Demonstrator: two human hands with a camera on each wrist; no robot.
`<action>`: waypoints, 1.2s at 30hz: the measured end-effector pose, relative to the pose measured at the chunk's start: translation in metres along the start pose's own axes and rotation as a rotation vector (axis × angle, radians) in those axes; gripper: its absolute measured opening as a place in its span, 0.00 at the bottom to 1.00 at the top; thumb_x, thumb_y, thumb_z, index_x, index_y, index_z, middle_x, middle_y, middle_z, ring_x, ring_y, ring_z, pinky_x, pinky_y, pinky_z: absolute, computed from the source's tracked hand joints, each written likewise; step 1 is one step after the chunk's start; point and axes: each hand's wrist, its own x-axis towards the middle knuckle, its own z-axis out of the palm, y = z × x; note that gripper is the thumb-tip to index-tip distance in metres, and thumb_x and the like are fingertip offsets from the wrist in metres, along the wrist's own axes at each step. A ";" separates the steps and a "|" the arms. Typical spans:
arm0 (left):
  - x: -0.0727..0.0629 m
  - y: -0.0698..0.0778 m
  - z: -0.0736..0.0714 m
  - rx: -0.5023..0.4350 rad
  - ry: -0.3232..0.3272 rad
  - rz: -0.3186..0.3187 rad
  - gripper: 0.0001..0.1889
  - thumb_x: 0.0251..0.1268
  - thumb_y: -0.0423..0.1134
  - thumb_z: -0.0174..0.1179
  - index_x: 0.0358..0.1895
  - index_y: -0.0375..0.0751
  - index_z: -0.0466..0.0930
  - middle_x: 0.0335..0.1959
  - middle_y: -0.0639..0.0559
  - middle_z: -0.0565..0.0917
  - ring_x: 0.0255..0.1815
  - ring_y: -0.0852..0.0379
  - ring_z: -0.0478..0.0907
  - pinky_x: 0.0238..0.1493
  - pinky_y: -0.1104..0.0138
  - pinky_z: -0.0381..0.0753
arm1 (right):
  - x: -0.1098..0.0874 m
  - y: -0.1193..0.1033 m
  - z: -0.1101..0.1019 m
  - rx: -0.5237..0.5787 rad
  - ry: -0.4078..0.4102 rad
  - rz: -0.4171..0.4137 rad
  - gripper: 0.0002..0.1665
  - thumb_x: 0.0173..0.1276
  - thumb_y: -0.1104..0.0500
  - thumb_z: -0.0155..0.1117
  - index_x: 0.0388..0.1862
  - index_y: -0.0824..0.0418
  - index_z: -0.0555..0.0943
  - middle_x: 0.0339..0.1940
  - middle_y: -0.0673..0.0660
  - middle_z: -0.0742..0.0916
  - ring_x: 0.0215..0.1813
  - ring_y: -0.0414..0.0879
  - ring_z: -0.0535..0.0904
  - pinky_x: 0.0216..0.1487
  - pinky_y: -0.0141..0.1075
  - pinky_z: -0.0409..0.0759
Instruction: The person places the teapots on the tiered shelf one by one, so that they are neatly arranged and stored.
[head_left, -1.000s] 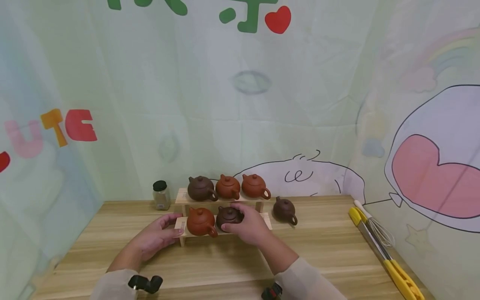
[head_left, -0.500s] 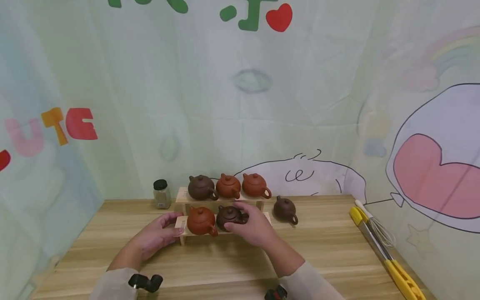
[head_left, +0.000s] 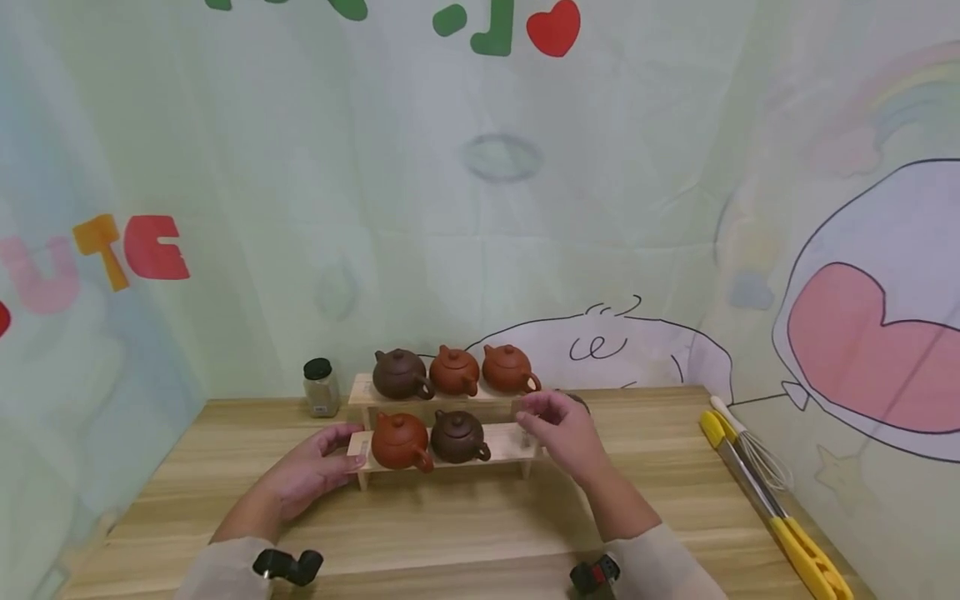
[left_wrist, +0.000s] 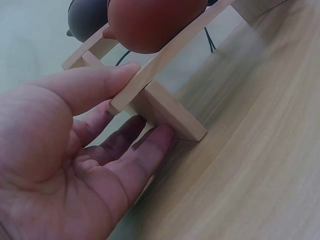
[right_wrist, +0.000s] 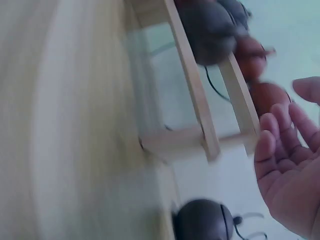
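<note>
A two-tier wooden stand (head_left: 506, 443) carries several small clay teapots. On its lower step sit an orange-brown teapot (head_left: 399, 442) and a dark brown teapot (head_left: 456, 437). My left hand (head_left: 318, 471) grips the left end of this step, the thumb on top and fingers beneath, as the left wrist view shows. Over the step's right end hovers my right hand (head_left: 572, 437), holding nothing, fingers loosely bent. Behind it, another dark teapot (right_wrist: 202, 220) stands on the table, mostly hidden in the head view but visible in the right wrist view.
The upper step bears a dark teapot (head_left: 400, 374) and two orange-brown ones (head_left: 453, 372). A black-lidded jar (head_left: 322, 390) stands left of the stand. Yellow-handled tongs (head_left: 776, 504) and a whisk (head_left: 761, 458) lie along the table's right edge. A printed curtain (head_left: 480, 208) closes the back.
My right hand has let go of the dark teapot on the lower step and moved right, toward the dark teapot on the table. My left hand stays on the stand.
</note>
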 end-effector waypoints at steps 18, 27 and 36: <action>0.000 -0.001 0.001 0.005 -0.004 0.009 0.42 0.74 0.37 0.68 0.82 0.30 0.53 0.82 0.32 0.56 0.63 0.55 0.80 0.64 0.63 0.86 | 0.025 0.037 -0.061 -0.083 0.215 0.182 0.24 0.74 0.52 0.71 0.64 0.61 0.82 0.56 0.62 0.87 0.58 0.52 0.83 0.54 0.33 0.82; -0.001 -0.001 -0.001 -0.004 -0.012 0.012 0.42 0.75 0.36 0.67 0.82 0.30 0.52 0.83 0.32 0.55 0.63 0.55 0.80 0.63 0.65 0.86 | 0.026 0.052 -0.061 -0.073 0.143 0.259 0.32 0.74 0.53 0.73 0.71 0.63 0.76 0.74 0.66 0.79 0.73 0.63 0.78 0.70 0.52 0.84; -0.001 0.001 0.000 -0.004 -0.007 -0.001 0.42 0.74 0.37 0.68 0.83 0.31 0.53 0.84 0.32 0.55 0.63 0.55 0.79 0.62 0.66 0.86 | 0.031 0.062 -0.057 -0.131 0.075 0.269 0.39 0.72 0.53 0.75 0.77 0.61 0.72 0.81 0.67 0.74 0.80 0.66 0.71 0.79 0.58 0.73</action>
